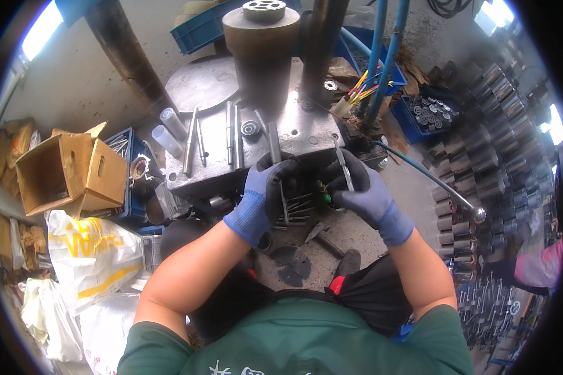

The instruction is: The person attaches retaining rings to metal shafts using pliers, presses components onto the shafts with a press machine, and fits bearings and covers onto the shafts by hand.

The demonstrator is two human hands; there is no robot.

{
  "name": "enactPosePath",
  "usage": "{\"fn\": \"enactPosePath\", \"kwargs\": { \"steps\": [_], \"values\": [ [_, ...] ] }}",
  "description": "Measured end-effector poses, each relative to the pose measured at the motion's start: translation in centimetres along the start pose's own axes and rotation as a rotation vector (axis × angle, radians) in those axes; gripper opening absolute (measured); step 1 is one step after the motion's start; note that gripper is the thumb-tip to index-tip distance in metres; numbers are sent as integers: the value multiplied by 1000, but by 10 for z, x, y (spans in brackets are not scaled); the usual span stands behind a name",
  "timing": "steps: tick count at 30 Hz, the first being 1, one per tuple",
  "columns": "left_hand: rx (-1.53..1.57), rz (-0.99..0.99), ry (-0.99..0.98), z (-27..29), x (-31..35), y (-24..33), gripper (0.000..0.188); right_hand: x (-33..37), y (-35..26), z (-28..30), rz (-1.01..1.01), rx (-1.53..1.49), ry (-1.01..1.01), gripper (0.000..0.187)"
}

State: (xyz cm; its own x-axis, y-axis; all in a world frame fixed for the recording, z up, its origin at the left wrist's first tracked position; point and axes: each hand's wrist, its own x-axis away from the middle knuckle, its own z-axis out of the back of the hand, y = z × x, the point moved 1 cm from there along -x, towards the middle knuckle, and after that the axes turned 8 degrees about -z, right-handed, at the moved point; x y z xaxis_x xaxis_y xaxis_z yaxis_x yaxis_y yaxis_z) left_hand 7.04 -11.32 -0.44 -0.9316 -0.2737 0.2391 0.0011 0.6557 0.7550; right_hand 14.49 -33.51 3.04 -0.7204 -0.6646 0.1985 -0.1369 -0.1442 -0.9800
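Observation:
My left hand [270, 189], in a blue and black work glove, is closed around a grey metal rod [274, 142] that sticks up past the fingers. My right hand [364, 192], gloved the same way, grips a slim flat metal tool [343, 164] whose exact kind I cannot make out. Both hands are at the near edge of a steel press table [206, 165], apart from each other. On the table lie several metal shafts [191, 140] and a round ring-shaped part [250, 129]. Two translucent plastic cylinders [167, 141] are at its left side.
A thick press ram [263, 56] rises behind the table. At left are an open cardboard box [62, 175] and white sacks [91, 256]. Stacked metal cylinders [481, 162] and a blue crate of round parts [413, 125] are at right. A hammer [325, 240] lies on the floor.

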Motion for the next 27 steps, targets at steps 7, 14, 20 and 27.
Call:
{"fn": "enactPosePath", "kwargs": {
  "steps": [7,14,20,27],
  "values": [
    [-48,-53,69,6,1,4,28,7,-13,-14,449,1261,311,83],
    [-56,-75,70,10,-3,-6,30,4,-10,-23,453,1333,329,83],
    [-5,-73,73,7,-1,-6,31,2,-9,-24,438,1338,328,83],
    [-5,-98,86,6,-1,-10,22,2,-11,-24,419,1350,324,82]
  ]
}}
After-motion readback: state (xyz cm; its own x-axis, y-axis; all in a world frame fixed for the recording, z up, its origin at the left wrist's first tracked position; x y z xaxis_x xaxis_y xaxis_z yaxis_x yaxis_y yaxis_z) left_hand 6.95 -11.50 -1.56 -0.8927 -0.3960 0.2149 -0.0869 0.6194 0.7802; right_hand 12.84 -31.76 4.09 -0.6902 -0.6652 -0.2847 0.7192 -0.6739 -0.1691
